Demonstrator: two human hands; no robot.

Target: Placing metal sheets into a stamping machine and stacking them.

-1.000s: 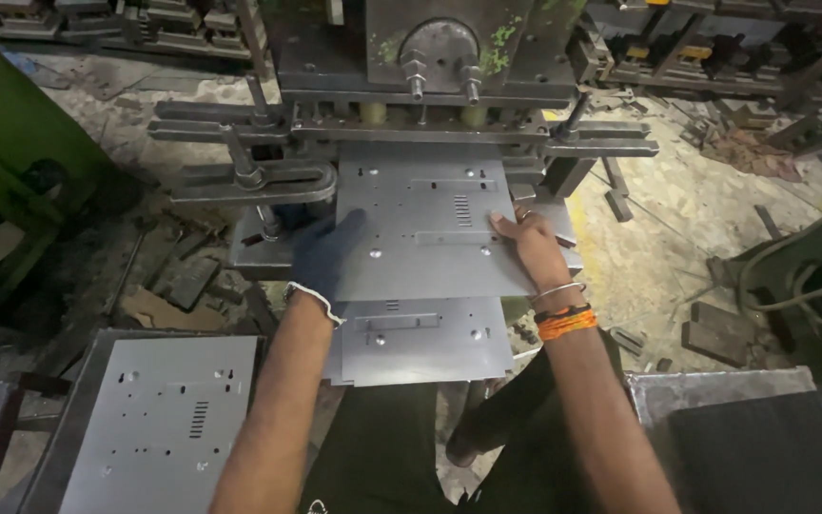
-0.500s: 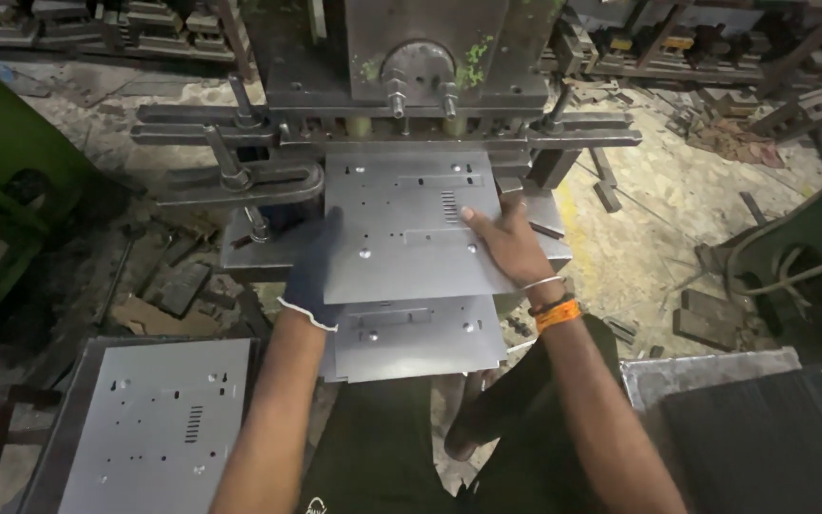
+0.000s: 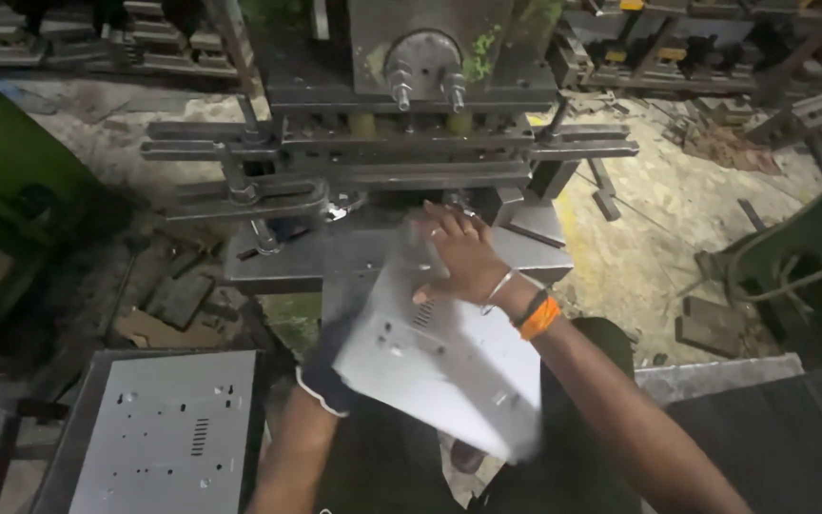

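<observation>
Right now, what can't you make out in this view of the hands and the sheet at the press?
Head view only:
- Metal sheet: motion-blurred; its holes and near corner smear.
- Left hand: gloved, mostly hidden under the sheet, so its grip is unclear.
- Right hand: lies on the sheet's top; fingertips blurred.
- Press: upper part cut off by the top edge.
- Stack of sheets: cut by the bottom edge.
</observation>
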